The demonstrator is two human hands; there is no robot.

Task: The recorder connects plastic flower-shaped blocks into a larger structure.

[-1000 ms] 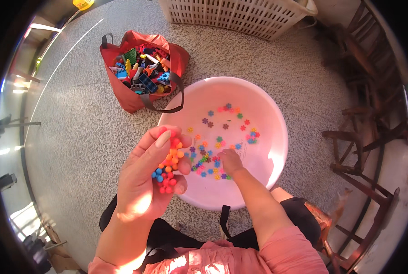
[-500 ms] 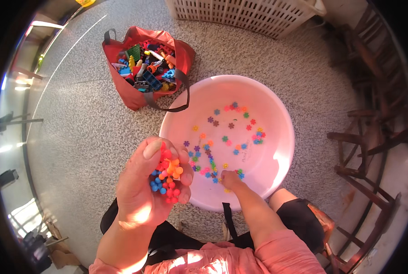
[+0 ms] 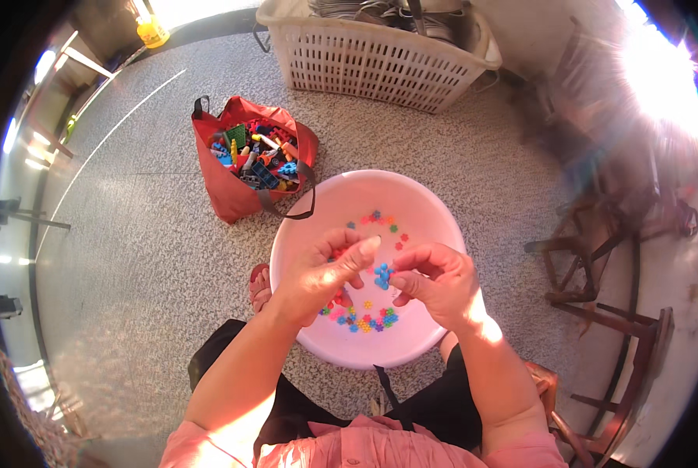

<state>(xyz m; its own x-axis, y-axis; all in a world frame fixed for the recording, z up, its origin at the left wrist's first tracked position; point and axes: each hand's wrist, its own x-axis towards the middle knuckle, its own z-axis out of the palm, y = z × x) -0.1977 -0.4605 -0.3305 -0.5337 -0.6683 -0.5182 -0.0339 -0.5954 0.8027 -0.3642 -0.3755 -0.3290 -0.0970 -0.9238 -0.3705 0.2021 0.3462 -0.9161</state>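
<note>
- Right hand: fingertips pinched on blue toy piece, above pink basin.
- Left hand: loosely curled around red pieces, mostly hidden; count unclear.
- Flower pieces in basin partly blocked by both hands.
- White basket: contents cut off at top edge.

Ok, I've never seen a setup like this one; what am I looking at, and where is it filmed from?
There is no robot: these are a person's bare left hand and right hand, seen by a wide fisheye camera worn on the head, so edges bend. The right fingertips hold a blue knobbed item; red pieces show by the left fingers, partly hidden. Below, a pink basin contains colourful flower-shaped pieces. Beyond it, on the speckled floor, are a red bag of mixed toys and a white basket.
</note>
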